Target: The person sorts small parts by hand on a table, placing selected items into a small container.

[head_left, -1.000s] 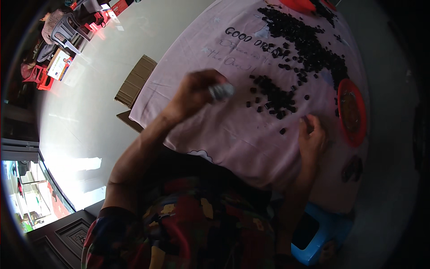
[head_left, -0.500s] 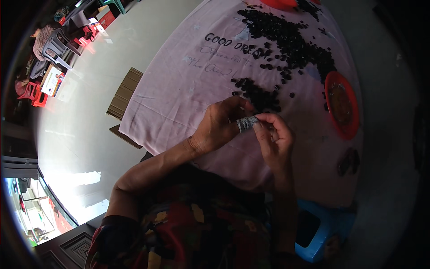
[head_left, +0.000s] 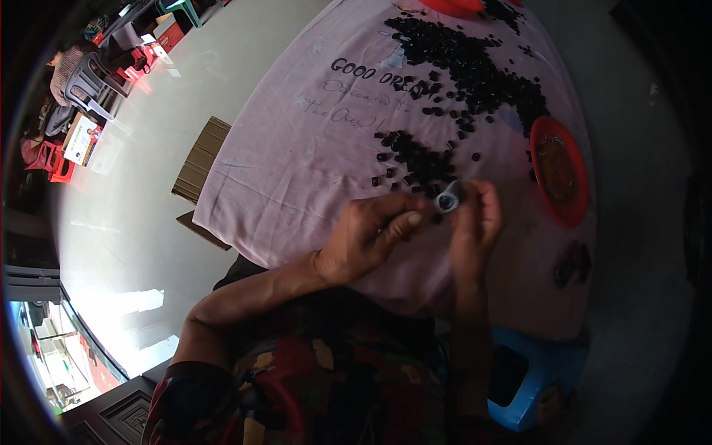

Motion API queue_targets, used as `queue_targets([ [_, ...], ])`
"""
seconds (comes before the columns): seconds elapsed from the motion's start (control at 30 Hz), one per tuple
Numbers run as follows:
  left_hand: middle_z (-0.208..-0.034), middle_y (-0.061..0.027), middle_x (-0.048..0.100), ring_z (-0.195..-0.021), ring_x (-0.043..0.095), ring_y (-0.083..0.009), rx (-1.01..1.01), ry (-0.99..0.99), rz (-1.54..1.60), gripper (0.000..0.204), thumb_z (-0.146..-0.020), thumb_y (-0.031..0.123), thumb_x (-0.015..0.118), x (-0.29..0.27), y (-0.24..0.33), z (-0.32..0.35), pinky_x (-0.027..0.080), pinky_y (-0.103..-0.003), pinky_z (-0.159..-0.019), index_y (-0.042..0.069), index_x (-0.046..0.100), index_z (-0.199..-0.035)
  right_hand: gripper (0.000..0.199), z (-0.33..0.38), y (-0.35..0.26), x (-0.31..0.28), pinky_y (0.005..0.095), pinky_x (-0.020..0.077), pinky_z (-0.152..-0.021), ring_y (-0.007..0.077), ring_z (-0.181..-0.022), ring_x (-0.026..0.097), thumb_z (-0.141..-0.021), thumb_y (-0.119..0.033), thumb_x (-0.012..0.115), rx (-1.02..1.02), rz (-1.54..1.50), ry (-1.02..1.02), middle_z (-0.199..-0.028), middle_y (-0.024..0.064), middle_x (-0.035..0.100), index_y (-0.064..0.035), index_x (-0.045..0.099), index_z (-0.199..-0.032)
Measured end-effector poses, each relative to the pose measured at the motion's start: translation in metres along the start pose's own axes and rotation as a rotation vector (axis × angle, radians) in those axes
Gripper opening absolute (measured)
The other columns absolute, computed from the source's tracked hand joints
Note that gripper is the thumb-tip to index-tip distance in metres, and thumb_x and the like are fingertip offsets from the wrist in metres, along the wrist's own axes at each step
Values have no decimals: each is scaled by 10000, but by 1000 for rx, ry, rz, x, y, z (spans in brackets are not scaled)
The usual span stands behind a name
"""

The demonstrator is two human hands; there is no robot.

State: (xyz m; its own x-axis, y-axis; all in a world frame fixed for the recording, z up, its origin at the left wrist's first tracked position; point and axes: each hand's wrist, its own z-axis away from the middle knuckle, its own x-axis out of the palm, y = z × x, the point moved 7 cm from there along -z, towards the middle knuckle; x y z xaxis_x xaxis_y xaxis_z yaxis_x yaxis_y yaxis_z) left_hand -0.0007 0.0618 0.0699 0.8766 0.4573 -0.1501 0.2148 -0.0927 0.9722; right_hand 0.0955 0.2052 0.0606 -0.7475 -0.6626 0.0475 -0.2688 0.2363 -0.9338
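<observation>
In my right hand (head_left: 475,215) is a short grey tube-like finger wrap (head_left: 447,202), pinched by its edge, with its dark round opening showing. The fingers of this hand are smeared by motion. Just left of the wrap, my left hand (head_left: 374,230) has its thumb and index finger stretched toward it. Nothing shows between them, and the other fingers are curled out of sight. Small black pieces (head_left: 419,159) lie loose on the pink cloth just beyond both hands. A larger spread of the same pieces (head_left: 452,52) covers the far part of the cloth.
The pink printed cloth (head_left: 274,170) covers the table. A red oval dish (head_left: 561,174) stands at its right edge, with dark items (head_left: 572,265) nearer me. A blue stool (head_left: 534,378) is at lower right, cardboard (head_left: 202,159) at left. A seated person (head_left: 70,70) is far left.
The grey wrap has come off a finger of my left hand and is now in my right hand. My hands have moved apart slightly, the right one shifting rightward.
</observation>
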Motion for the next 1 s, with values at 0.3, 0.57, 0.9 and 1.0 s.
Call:
queue_targets([
  [0.3,-924,-29,641,-792,606,-89,2,30,335,225,-948,88,657,-12,-6,-8,515,-237,-721,1,598,-1147,147,0,3,7,167,348,-589,2,-679,441,-1012,-181,541,60,2,-48,-849,-37,590,-45,595,-997],
  [0.57,-886,-24,656,-802,619,-88,-60,82,269,118,-953,99,659,-11,-18,-13,514,-236,-709,0,634,-1011,189,4,-32,15,286,466,-779,142,-938,555,-945,-77,562,-238,324,-58,-950,63,612,-18,661,-1095],
  [0.9,-775,-114,674,-662,652,-191,102,241,-241,126,-859,98,684,-28,22,-16,515,-309,-602,-3,641,-922,341,26,-52,42,392,469,-838,316,-1024,557,-751,-54,629,-644,840,-143,-1194,171,567,2,686,-1083],
  [1.0,-798,-140,669,-687,671,-286,179,197,-380,129,-848,101,671,-26,27,-15,526,-355,-602,7,631,-926,335,27,-49,45,416,471,-870,337,-1070,551,-746,-35,632,-642,882,-179,-1215,182,562,15,679,-1074],
])
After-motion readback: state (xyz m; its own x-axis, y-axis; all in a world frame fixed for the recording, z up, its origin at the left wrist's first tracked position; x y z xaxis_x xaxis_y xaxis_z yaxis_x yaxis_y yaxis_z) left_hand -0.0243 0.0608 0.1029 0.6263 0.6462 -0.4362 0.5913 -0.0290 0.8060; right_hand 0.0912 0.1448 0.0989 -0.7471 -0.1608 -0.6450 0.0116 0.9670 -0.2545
